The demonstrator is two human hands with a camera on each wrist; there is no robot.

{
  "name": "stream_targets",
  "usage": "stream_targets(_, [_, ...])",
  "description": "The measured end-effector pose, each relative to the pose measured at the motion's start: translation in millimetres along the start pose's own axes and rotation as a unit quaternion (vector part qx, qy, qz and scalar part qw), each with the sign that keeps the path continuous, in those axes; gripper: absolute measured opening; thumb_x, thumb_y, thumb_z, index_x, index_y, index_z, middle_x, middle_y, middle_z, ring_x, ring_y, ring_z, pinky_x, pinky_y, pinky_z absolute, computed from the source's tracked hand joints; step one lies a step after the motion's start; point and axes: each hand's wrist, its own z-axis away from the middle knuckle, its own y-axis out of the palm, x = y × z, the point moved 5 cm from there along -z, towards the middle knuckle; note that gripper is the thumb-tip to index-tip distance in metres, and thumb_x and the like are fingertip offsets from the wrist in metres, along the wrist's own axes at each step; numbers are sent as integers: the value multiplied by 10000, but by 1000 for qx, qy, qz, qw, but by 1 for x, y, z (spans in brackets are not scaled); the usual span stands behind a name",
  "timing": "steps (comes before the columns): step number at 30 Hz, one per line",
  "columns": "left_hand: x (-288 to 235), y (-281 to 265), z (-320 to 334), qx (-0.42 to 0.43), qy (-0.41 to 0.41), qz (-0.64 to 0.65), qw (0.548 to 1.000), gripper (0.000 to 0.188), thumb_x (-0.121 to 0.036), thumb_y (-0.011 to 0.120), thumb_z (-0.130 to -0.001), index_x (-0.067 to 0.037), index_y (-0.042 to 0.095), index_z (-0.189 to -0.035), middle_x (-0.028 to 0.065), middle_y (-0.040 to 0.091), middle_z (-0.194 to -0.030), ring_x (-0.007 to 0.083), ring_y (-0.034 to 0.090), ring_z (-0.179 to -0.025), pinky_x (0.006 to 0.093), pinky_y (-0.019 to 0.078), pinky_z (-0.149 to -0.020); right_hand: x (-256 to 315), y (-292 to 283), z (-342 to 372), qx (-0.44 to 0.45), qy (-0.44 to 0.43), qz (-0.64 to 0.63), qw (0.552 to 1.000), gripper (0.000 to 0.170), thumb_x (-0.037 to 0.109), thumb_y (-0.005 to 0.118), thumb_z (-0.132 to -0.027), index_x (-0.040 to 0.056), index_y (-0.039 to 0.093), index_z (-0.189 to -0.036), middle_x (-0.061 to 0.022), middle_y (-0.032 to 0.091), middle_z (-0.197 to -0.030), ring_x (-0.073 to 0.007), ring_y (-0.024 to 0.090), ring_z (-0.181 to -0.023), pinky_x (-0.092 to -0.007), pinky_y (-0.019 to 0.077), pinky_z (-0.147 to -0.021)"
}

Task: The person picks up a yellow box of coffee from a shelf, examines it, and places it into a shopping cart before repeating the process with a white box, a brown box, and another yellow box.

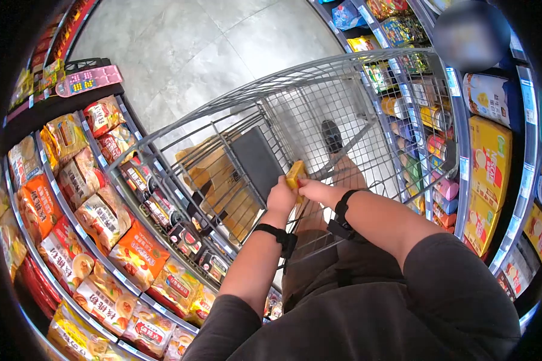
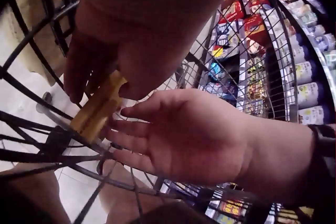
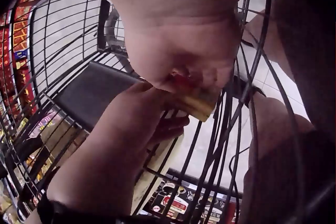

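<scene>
A small yellow box (image 1: 295, 172) is held up between both hands over the wire shopping cart (image 1: 319, 81), close to the cart's near side. My left hand (image 1: 279, 195) pinches it between thumb and fingers, seen from behind in the left wrist view. From the other side my right hand (image 1: 316, 191) grips the box too, its fingertips on the lower end. In the right wrist view a red patch shows on the box (image 3: 202, 107) beside the curled right fingers. The hands cover much of the box.
A dark grey panel (image 1: 256, 165) stands inside the cart, beside a brown paper-like sheet (image 1: 214, 186). Shelves of bagged food, such as an orange packet (image 1: 140, 257), line the left. Yellow boxes (image 1: 486, 162) and cans fill shelves on the right. Grey floor tiles (image 1: 193, 36) lie ahead.
</scene>
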Motion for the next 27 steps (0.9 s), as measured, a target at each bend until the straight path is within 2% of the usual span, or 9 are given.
stream_targets(4, [7, -20, 22, -18, 38, 24, 999, 533, -320, 690, -912, -33, 562, -1342, 260, 717, -1118, 421, 688, -1070, 469, 553, -907, -8, 0, -4, -21, -24, 5, 999, 457, 148, 600, -876, 58, 637, -1322, -76, 693, -1176, -206, 611, -1089, -322, 460, -933])
stream_targets(6, [7, -35, 40, -13, 64, 65, 996, 487, -281, 678, -908, -15, 591, -1306, 250, 725, -1082, 406, 700, -1041, 457, 555, -905, 11, -6, 14, -9, -91, 116, 989, 427, 209, 572, -904, 8, 642, -1274, -184, 709, -1141, -321, 673, -1039, -399, 515, -859])
stream_targets(7, [8, -43, 51, -25, 84, 82, 993, 441, -247, 666, -900, -22, 617, -1276, 231, 733, -1055, 384, 709, -1015, 445, 558, -897, 20, -8, 25, -35, -120, 114, 986, 381, 202, 576, -904, -4, 659, -1214, -188, 717, -1078, -336, 679, -981, -400, 522, -828])
stream_targets(11, [18, -79, 102, -39, 140, 147, 978, 429, -245, 667, -904, -45, 617, -1279, 215, 739, -1037, 381, 712, -1002, 438, 557, -891, 57, -30, 92, -123, -65, 192, 971, 366, 206, 584, -912, 22, 673, -1215, -157, 712, -1013, -281, 683, -929, -381, 518, -748])
stream_targets(14, [34, -110, 147, -71, 213, 170, 960, 393, -225, 653, -923, -45, 616, -1270, 206, 738, -1018, 375, 712, -991, 427, 558, -875, 40, -50, 125, -174, -39, -79, 981, 410, 261, 609, -974, 96, 598, -1349, -37, 689, -1073, -150, 655, -892, -319, 489, -682])
stream_targets(18, [72, -133, 191, -77, 265, 248, 929, 347, -201, 634, -965, -37, 609, -1269, 156, 733, -975, 269, 726, -884, 371, 563, -807, 52, -62, 208, -198, -117, -180, 956, 347, 239, 535, -1028, 39, 599, -1305, -113, 705, -1189, -209, 694, -1063, -394, 579, -841])
stream_targets(21, [92, -146, 214, -64, 250, 225, 940, 333, -196, 621, -977, -28, 609, -1264, 133, 718, -939, 206, 731, -875, 343, 563, -754, 46, -61, 277, -208, -150, -236, 937, 342, 160, 512, -1013, 31, 569, -1325, -124, 717, -1169, -230, 704, -1072, -365, 573, -878])
stream_targets(23, [110, -136, 201, -61, 282, 229, 930, 331, -192, 615, -977, -19, 608, -1259, 127, 712, -921, 195, 734, -873, 340, 563, -732, 27, -63, 315, -232, -168, -258, 923, 327, 148, 524, -1007, 36, 571, -1310, -128, 711, -1186, -233, 707, -1063, -359, 577, -866])
stream_targets(27, [111, -132, 189, -13, 222, 272, 936, 329, -175, 600, -968, 10, 609, -1240, 117, 715, -910, 186, 742, -839, 328, 564, -687, -35, -57, 377, -303, -183, -317, 880, 307, 137, 525, -1010, 30, 580, -1293, -153, 702, -1194, -258, 707, -1055, -377, 588, -868])
